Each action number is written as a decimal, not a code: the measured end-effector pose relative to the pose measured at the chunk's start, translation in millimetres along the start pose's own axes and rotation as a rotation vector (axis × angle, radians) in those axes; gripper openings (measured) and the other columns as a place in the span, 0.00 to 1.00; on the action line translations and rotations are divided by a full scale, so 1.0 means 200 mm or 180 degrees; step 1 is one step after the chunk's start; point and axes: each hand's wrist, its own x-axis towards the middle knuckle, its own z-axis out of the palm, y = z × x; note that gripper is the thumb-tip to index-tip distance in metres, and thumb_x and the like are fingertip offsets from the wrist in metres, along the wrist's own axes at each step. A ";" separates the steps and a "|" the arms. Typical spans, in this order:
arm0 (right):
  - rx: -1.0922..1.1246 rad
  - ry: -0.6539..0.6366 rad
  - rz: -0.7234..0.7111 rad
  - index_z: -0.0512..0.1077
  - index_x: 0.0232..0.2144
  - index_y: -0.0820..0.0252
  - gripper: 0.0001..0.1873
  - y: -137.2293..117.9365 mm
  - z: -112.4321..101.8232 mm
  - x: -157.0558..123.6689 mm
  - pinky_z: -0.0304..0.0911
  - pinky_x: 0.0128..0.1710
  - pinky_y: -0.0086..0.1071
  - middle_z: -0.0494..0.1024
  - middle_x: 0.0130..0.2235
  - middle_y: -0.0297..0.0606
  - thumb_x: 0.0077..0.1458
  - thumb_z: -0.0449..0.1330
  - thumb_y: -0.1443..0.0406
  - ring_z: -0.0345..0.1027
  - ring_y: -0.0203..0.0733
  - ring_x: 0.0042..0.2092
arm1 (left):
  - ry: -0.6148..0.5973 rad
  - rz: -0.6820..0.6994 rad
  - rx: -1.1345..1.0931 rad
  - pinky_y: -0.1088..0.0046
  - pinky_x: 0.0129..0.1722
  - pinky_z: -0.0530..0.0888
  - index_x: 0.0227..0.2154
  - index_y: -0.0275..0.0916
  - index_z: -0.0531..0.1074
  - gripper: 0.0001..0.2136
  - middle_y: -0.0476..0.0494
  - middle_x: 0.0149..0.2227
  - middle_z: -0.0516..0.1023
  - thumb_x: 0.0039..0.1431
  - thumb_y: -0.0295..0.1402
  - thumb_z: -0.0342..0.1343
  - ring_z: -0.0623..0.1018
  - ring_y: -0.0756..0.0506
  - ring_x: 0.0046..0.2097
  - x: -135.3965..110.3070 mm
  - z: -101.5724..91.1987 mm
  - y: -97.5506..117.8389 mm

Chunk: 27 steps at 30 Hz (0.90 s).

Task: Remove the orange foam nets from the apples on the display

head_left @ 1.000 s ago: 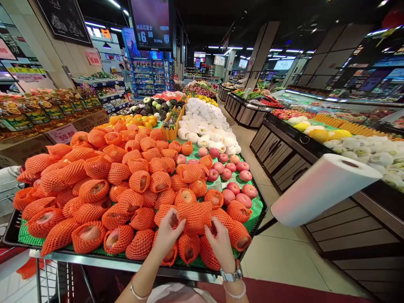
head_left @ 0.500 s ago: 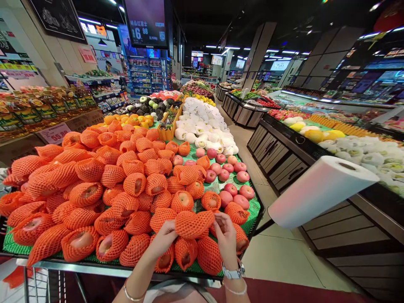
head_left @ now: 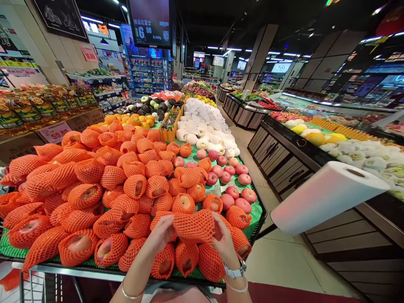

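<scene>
An orange foam net sleeve (head_left: 193, 226) is stretched sideways between my two hands, just above the front of the apple display. My left hand (head_left: 164, 231) grips its left end, and my right hand (head_left: 222, 236) grips the right end with fingers tucked at its opening. Whether an apple sits inside the sleeve cannot be seen. Below and around my hands lie several netted apples (head_left: 187, 257) in the same orange foam. Bare red apples (head_left: 243, 205) rest on the green mat (head_left: 257, 210) to the right of my right hand.
A white roll of plastic bags (head_left: 328, 198) leans out over the aisle at right. White-netted fruit (head_left: 208, 122) is heaped farther back. The display's metal front edge (head_left: 78, 273) runs close to my body, with a wire cart (head_left: 31, 290) at lower left. Bottled oil (head_left: 41, 107) stands at left.
Both hands have shifted their hold on the foam sleeve, which is now stretched wider and straighter between them. The view has moved slightly.
</scene>
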 end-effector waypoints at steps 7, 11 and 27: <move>-0.0722 -0.0197 -0.0129 0.62 0.57 0.54 0.30 0.02 0.02 -0.03 0.58 0.63 0.46 0.67 0.60 0.44 0.52 0.60 0.69 0.61 0.49 0.62 | 0.0214 -0.0126 0.0292 0.52 0.56 0.68 0.42 0.40 0.77 0.24 0.36 0.47 0.80 0.41 0.45 0.68 0.75 0.34 0.53 0.03 -0.01 -0.08; -0.1305 -0.0409 -0.0485 0.58 0.60 0.54 0.31 -0.05 0.06 -0.04 0.57 0.64 0.48 0.63 0.62 0.45 0.53 0.56 0.72 0.57 0.50 0.65 | 0.0197 -0.0025 0.0717 0.51 0.58 0.65 0.43 0.40 0.77 0.21 0.36 0.50 0.79 0.44 0.40 0.66 0.73 0.33 0.55 -0.01 0.04 -0.08; -0.2074 -0.1246 -0.0742 0.61 0.61 0.47 0.38 -0.30 0.22 -0.04 0.64 0.58 0.54 0.63 0.59 0.46 0.49 0.69 0.59 0.61 0.60 0.60 | 0.0107 -0.0320 -0.0491 0.69 0.31 0.73 0.24 0.37 0.76 0.09 0.49 0.23 0.77 0.38 0.33 0.69 0.74 0.46 0.27 -0.08 0.13 -0.05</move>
